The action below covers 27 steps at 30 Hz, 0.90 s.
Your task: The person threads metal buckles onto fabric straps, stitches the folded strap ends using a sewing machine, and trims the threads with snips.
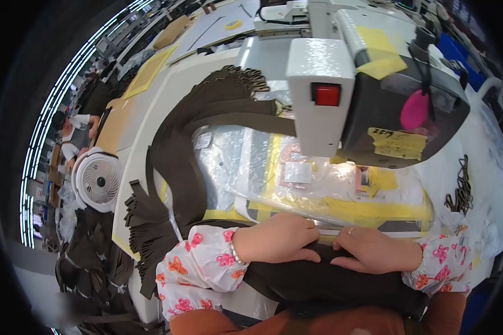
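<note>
dark cloth (330, 285) lies directly before the torso, at the near side of the table (134, 173); long axis runs left to right, sloping slightly downward rightward. left hand (279, 239) and right hand (377, 250) grasp its far edge, fingers bent, thumbs pointing inward.

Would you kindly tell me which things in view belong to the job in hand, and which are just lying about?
Likely in the job:
dark cloth, under the left hand and right hand
machine, just ahead
dark strips, perhaps

Apparently just lying about:
fan, off to the left
tape roll, far back
</note>
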Available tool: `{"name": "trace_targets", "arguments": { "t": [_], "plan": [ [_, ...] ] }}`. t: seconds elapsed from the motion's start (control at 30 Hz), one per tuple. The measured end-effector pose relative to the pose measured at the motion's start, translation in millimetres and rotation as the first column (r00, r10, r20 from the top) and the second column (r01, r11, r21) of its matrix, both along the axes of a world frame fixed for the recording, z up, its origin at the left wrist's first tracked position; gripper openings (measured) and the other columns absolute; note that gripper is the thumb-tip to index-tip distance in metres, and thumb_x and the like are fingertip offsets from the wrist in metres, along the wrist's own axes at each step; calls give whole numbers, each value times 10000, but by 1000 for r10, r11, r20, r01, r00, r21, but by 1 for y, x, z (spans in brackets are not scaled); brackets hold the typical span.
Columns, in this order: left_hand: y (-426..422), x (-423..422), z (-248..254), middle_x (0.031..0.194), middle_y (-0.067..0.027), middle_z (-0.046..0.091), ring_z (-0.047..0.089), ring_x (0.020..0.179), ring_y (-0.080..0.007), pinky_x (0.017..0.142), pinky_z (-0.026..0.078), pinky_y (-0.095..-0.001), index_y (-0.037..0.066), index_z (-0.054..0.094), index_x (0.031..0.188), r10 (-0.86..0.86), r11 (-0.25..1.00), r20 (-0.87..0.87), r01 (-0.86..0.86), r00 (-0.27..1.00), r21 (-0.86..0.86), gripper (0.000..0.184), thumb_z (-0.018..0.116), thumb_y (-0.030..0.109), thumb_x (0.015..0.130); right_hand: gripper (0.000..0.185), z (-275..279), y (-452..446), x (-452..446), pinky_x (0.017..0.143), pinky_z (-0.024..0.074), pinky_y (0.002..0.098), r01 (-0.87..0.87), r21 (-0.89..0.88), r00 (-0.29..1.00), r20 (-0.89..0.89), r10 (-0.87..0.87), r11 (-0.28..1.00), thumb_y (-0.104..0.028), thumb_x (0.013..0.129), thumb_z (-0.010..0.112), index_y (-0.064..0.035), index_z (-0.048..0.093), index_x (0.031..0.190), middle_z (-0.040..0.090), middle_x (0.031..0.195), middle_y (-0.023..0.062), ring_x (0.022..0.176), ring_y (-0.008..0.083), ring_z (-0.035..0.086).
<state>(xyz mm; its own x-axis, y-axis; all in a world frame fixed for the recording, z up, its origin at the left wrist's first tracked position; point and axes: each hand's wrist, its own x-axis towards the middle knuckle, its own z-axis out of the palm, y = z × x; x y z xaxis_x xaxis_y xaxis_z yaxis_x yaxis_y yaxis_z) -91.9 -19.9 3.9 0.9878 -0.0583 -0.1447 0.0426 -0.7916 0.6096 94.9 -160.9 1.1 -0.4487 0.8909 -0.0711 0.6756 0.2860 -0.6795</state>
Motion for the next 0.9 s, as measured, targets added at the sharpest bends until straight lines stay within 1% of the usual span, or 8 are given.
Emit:
{"name": "trace_targets", "arguments": {
  "t": [0.4, 0.5, 0.6, 0.67, 0.77, 0.8, 0.87, 0.9],
  "plan": [
    [18, -3, 25, 499, -108, 521, 530, 478, -320, 481, 426, -388, 59, 571, 591, 232, 923, 334, -315, 914, 220, 350, 640, 346, 779, 240, 16, -10, 30, 635, 483, 405, 90, -156, 995, 64, -81, 984, -233, 883, 517, 6, 499, 897, 592, 734, 148, 683, 314, 604],
    [73, -18, 31, 482, -106, 512, 512, 445, -313, 475, 422, -373, 62, 577, 540, 423, 755, 339, -534, 840, 381, 357, 659, 330, 762, 226, 18, -5, 43, 595, 497, 361, 159, -348, 977, -77, -197, 924, -209, 916, 467, 14, 493, 893, 595, 640, 125, 610, 279, 621],
    [101, -22, 18, 599, -90, 578, 561, 582, -292, 599, 450, -371, 65, 639, 642, 383, 594, 256, -449, 888, 667, 243, 685, 288, 727, 251, 8, 0, 52, 555, 501, 290, 86, -534, 939, -240, -248, 841, -209, 953, 403, 20, 484, 890, 622, 690, 97, 574, 171, 630],
    [79, 2, 18, 750, -96, 606, 566, 716, -293, 674, 449, -387, 61, 663, 855, 219, 650, 372, -419, 902, 634, 274, 712, 277, 693, 272, 4, 4, 48, 521, 496, 287, 18, -633, 902, -324, -286, 774, -225, 960, 382, 15, 478, 878, 627, 723, 81, 537, 140, 607],
    [10, 54, 26, 955, -127, 593, 575, 859, -318, 703, 474, -384, 46, 530, 1155, 64, 984, 335, -116, 940, 137, 593, 744, 323, 677, 268, -19, 7, 36, 505, 491, 290, -58, -545, 833, -488, -260, 836, -219, 938, 407, 27, 492, 871, 620, 693, 110, 528, 173, 603],
    [-11, 69, 23, 996, -136, 586, 581, 887, -318, 714, 483, -380, 42, 482, 1213, -34, 999, 391, 35, 920, 4, 673, 751, 342, 674, 270, -44, 12, 20, 506, 493, 287, 113, -67, 777, -616, -130, 991, -214, 935, 409, 37, 499, 887, 620, 693, 119, 538, 178, 606],
    [-38, 90, 24, 1085, -141, 570, 590, 929, -320, 714, 499, -360, 52, 428, 1263, -117, 992, 295, 125, 948, -7, 728, 754, 344, 680, 266, -55, 8, 17, 512, 496, 281, 172, 101, 713, -700, -53, 980, -199, 927, 415, 48, 512, 913, 621, 699, 129, 551, 180, 608],
    [-41, 95, 18, 1097, -156, 570, 606, 891, -303, 689, 504, -344, 55, 414, 1277, -73, 993, 300, 98, 951, -69, 739, 757, 325, 681, 259, -43, 2, 22, 516, 496, 278, 21, -227, 664, -725, -183, 974, -190, 923, 418, 49, 518, 924, 622, 705, 130, 555, 178, 608]
  ]
}}
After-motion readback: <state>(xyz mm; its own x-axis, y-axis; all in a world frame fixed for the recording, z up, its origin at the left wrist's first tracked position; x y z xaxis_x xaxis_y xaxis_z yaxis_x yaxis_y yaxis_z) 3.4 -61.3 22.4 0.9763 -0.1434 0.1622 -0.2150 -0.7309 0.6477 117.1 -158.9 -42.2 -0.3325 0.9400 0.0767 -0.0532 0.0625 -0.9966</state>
